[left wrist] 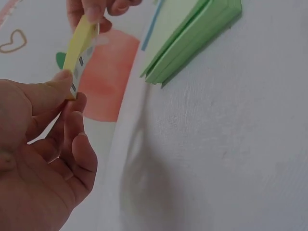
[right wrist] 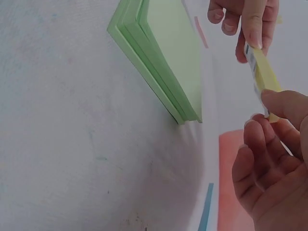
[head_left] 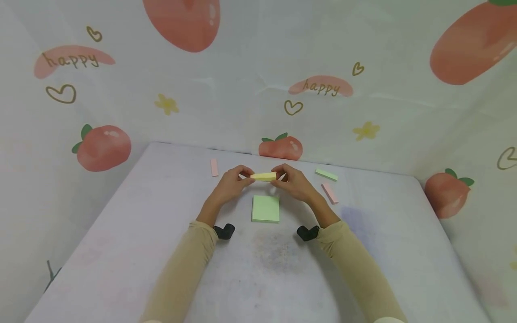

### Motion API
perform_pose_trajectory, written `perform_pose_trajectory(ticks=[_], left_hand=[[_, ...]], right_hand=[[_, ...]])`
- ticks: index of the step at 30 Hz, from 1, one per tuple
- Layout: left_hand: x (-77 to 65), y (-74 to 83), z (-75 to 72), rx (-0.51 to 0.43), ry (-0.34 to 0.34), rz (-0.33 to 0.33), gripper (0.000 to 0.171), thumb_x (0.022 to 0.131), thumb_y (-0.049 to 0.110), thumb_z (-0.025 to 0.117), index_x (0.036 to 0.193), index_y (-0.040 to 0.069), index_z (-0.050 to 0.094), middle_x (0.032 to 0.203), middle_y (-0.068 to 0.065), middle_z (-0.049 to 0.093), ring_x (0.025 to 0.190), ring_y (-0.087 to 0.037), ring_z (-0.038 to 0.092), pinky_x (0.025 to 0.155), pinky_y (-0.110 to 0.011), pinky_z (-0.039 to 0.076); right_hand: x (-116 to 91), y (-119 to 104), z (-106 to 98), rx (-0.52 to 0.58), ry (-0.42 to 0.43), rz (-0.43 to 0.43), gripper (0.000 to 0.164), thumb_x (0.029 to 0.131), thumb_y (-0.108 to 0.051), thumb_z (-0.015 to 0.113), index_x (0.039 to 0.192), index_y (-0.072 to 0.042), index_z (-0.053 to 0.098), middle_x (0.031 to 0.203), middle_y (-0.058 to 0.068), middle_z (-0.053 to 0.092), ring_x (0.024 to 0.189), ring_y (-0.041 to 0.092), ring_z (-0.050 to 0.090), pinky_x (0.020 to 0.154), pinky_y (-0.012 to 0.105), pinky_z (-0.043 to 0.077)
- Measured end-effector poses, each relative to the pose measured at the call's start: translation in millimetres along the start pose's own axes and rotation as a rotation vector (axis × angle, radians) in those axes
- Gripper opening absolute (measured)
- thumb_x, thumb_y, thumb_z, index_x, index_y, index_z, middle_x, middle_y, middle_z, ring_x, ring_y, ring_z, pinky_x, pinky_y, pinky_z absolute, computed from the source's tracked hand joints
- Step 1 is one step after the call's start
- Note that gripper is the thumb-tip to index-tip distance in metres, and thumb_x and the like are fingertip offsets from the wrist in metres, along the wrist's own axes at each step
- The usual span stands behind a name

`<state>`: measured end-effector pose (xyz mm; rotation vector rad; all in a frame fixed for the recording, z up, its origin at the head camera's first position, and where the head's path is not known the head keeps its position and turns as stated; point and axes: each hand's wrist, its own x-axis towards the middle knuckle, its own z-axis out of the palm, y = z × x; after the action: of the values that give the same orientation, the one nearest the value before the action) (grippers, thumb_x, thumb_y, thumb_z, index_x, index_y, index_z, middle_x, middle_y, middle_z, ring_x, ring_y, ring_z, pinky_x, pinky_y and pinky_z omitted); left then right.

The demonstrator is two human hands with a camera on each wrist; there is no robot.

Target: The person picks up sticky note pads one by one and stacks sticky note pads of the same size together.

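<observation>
A narrow yellow sticky note pad point(head_left: 264, 176) is held level above the table, one end in each hand. My left hand point(head_left: 232, 183) pinches its left end between thumb and fingers. At the other end, my right hand point(head_left: 296, 184) grips it the same way. Printed marks show on the pad's whitish underside point(left wrist: 82, 60) in the left wrist view. Just in front of the hands lies a stack of square green sticky notes point(head_left: 265, 209), its layered edges point(right wrist: 149, 60) seen close up in the right wrist view. Neither hand touches the stack.
A narrow pink pad point(head_left: 214, 167) lies at the back left. To the right are a narrow green pad point(head_left: 326, 174) and another pink pad point(head_left: 329, 193). A blue strip point(right wrist: 207, 207) shows in the right wrist view. Behind the table point(head_left: 133, 251) hangs a printed cloth point(head_left: 242, 80).
</observation>
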<state>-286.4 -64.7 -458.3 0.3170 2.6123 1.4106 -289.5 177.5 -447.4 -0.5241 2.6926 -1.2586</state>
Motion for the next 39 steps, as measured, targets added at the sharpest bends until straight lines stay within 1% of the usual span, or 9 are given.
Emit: perform_pose_trajectory(ticks=[3,6,12,16,20,24,28,35,39], left_hand=[[6.8,0.3,-0.9,0.048,-0.026,0.022,0.027,0.1,0.028,0.066,0.124,0.014,0.063,0.123,-0.006,0.068,0.088,-0.02,0.056,0.076,-0.028,0.046],[13.4,0.3,-2.3,0.085,-0.055,0.037,0.027,0.101,0.029,0.065,0.124,0.015,0.064,0.123,-0.005,0.068,0.09,-0.021,0.056,0.077,-0.03,0.046],[25.2,-0.7,-2.9,0.15,-0.129,0.059,0.026,0.1,0.027,0.066,0.122,0.014,0.068,0.12,-0.007,0.068,0.098,-0.023,0.059,0.088,-0.036,0.048],[30.5,-1.8,-1.2,0.162,-0.166,0.068,0.023,0.098,0.022,0.068,0.118,0.012,0.069,0.116,-0.008,0.069,0.102,-0.024,0.06,0.094,-0.038,0.048],[32.3,-3.2,1.2,0.159,-0.176,0.069,0.021,0.096,0.019,0.069,0.115,0.011,0.069,0.113,-0.008,0.069,0.102,-0.023,0.061,0.094,-0.038,0.048],[33.0,-4.6,4.0,0.169,-0.176,0.058,0.022,0.096,0.019,0.07,0.116,0.01,0.069,0.112,-0.008,0.069,0.102,-0.023,0.061,0.095,-0.037,0.048],[33.8,-6.3,6.4,0.183,-0.183,0.042,0.023,0.094,0.02,0.072,0.115,0.011,0.068,0.111,-0.007,0.069,0.101,-0.022,0.062,0.095,-0.037,0.048],[33.2,-9.4,8.1,0.207,-0.201,0.065,0.021,0.093,0.02,0.074,0.111,0.01,0.069,0.107,-0.006,0.069,0.1,-0.02,0.061,0.092,-0.036,0.048],[32.7,-11.1,8.4,0.225,-0.209,0.061,0.022,0.092,0.019,0.076,0.111,0.01,0.069,0.104,-0.006,0.069,0.097,-0.019,0.061,0.091,-0.034,0.048]], right_hand=[[1,1,-1,-0.001,-0.006,0.008,0.038,0.094,-0.019,0.073,0.128,-0.007,0.062,0.107,0.012,0.065,0.084,0.02,0.06,0.068,0.026,0.047],[2,3,-1,-0.022,-0.017,0.021,0.034,0.094,-0.02,0.073,0.125,-0.008,0.065,0.106,0.01,0.066,0.082,0.019,0.058,0.068,0.026,0.047],[3,8,0,-0.077,-0.038,0.052,0.028,0.095,-0.022,0.072,0.119,-0.008,0.069,0.102,0.008,0.067,0.079,0.019,0.057,0.069,0.027,0.047],[4,13,1,-0.11,-0.056,0.076,0.028,0.094,-0.022,0.072,0.118,-0.007,0.069,0.094,0.006,0.065,0.076,0.016,0.055,0.066,0.025,0.044],[6,17,4,-0.135,-0.067,0.081,0.029,0.094,-0.022,0.073,0.117,-0.006,0.069,0.091,0.005,0.065,0.075,0.015,0.053,0.066,0.024,0.043],[6,19,5,-0.151,-0.074,0.088,0.029,0.094,-0.022,0.072,0.117,-0.005,0.069,0.091,0.006,0.065,0.077,0.015,0.054,0.068,0.024,0.043],[6,19,5,-0.154,-0.088,0.109,0.028,0.094,-0.024,0.072,0.116,-0.006,0.069,0.092,0.006,0.065,0.077,0.016,0.054,0.069,0.026,0.043],[5,22,7,-0.175,-0.123,0.126,0.027,0.094,-0.025,0.072,0.116,-0.008,0.069,0.092,0.005,0.065,0.078,0.015,0.053,0.07,0.026,0.042],[4,23,9,-0.174,-0.132,0.133,0.027,0.094,-0.022,0.072,0.117,-0.008,0.068,0.093,0.005,0.064,0.079,0.015,0.053,0.071,0.025,0.043]])
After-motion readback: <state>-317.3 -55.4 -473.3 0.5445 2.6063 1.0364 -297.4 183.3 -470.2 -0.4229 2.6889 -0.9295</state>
